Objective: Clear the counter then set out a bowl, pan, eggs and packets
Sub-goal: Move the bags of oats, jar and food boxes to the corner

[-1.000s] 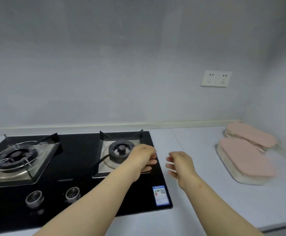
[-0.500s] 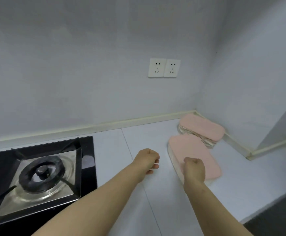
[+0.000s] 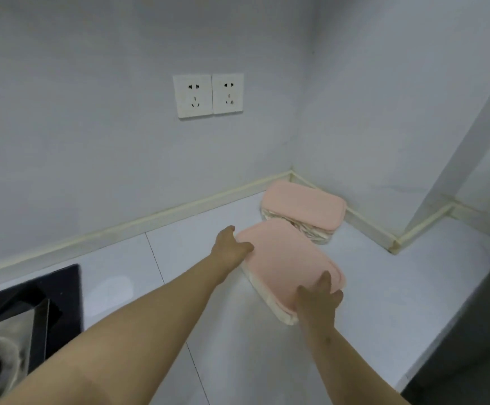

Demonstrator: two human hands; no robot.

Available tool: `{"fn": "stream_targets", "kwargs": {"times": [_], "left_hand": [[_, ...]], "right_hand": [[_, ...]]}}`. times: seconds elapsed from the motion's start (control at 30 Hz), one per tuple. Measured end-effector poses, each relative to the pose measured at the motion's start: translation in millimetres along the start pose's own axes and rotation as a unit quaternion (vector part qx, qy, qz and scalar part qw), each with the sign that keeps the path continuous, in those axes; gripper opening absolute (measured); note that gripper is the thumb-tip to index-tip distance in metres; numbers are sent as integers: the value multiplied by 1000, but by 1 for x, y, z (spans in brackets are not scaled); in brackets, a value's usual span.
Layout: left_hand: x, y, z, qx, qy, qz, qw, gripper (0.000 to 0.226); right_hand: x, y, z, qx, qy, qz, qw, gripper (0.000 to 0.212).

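Two flat containers with pink lids lie on the white counter (image 3: pixel 214 331) near the corner. The nearer container (image 3: pixel 289 260) is held at both ends: my left hand (image 3: pixel 230 244) grips its far left end and my right hand (image 3: pixel 318 299) grips its near end, fingers over the lid. The second pink-lidded container (image 3: pixel 303 210) sits just behind it, against the back corner of the wall, with something pale layered under its lid. No bowl, pan, eggs or packets are in view.
A black gas hob (image 3: pixel 24 314) with a metal burner tray fills the lower left. A double wall socket (image 3: pixel 208 95) is above the counter. A cream strip runs along the wall base. The counter's front edge drops off at the lower right.
The view swung right from the hob to the corner. Both hands reached forward from loose fists and closed on the two ends of the nearer pink-lidded container.
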State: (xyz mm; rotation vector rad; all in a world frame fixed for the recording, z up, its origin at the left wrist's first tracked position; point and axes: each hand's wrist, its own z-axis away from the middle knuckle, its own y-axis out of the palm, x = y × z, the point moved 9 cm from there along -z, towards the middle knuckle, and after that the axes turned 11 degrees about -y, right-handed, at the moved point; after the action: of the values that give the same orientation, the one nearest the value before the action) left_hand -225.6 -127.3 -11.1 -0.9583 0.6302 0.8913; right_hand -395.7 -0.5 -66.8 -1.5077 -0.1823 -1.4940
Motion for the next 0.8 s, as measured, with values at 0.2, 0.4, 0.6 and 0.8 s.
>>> {"fn": "stream_targets", "kwargs": {"times": [0.2,0.4,0.6,0.8], "left_hand": [[1,11,-28,-2,-61,46,997,40],[19,5,-37,-15,-118,150,982,57],[53,-28,-11,-111,-119,331,929,28],[79,-99,50,-203,-63,484,849,33]], "right_hand": [[6,7,-36,42,-69,-114,990,79],[-14,26,-30,11,95,-358,929,55],[22,41,-32,95,62,-409,906,52],[105,70,7,217,-11,-399,891,37]]}}
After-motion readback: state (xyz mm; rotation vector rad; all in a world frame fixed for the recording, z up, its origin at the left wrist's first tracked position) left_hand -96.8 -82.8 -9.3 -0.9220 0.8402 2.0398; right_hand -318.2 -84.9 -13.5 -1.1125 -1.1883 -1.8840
